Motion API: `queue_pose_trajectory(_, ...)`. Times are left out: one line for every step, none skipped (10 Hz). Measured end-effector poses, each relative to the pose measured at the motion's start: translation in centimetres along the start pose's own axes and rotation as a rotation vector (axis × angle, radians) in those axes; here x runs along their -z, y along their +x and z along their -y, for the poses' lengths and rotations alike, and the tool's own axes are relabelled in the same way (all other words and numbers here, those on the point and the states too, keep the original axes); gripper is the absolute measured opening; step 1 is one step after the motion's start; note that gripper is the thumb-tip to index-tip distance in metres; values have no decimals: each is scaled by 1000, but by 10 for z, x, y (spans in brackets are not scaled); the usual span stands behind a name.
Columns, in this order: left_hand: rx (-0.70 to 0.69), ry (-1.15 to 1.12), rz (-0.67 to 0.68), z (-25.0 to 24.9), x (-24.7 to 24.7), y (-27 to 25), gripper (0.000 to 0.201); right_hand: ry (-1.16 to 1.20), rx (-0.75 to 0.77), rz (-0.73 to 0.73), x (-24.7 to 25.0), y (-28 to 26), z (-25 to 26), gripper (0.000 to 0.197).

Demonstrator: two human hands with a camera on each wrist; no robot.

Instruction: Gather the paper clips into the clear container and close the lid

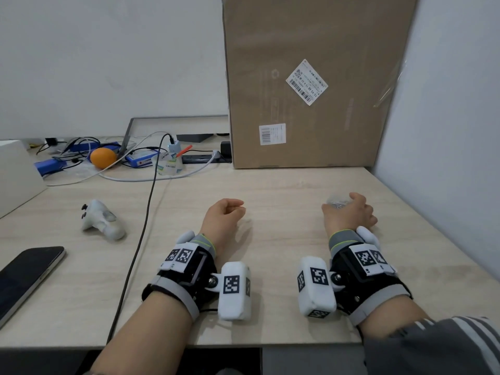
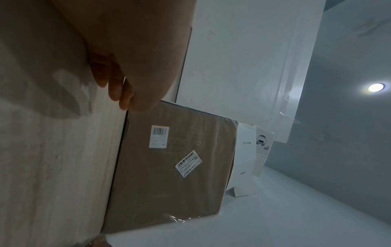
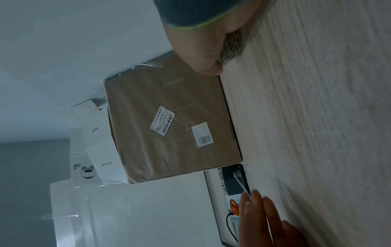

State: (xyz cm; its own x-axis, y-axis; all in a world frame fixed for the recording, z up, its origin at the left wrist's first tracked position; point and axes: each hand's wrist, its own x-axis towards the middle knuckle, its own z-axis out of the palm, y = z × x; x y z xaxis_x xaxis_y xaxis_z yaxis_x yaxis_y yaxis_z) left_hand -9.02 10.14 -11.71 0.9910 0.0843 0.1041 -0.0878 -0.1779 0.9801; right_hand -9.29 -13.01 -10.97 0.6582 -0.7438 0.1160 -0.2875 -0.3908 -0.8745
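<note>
A large cardboard box [image 1: 311, 77] is standing at the back of the bench [image 1: 270, 185]. The left hand [image 1: 224, 215] is lying on the bench, its grip loosely curled and holding nothing. The right hand [image 1: 349, 212] is gripping the clear container [image 1: 336, 199]; only the right wrist view is showing it [image 3: 231, 46] packed with metallic pieces.

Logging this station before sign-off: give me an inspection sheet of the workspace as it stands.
Surface: light wood-grain desk.
Job's things: clear container holding paper clips, gripped by the right hand; lid state hidden; no loose clips seen.
Clutter: white controller, phone, orange, blue packs.
Hands: left hand rests loosely curled, holding nothing.
Cables: black cable crosses the desk; white cable loops behind.
Surroundings: cardboard box against white wall.
</note>
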Motion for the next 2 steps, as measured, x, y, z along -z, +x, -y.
queue_pose_trajectory(25,-62,-1,-3,0,-3,18,8,1,15,1,-3,0,68)
queue_pose_trajectory(68,-98,34,-7,-1,-9,22,24,33,-10,3,-13,1,67)
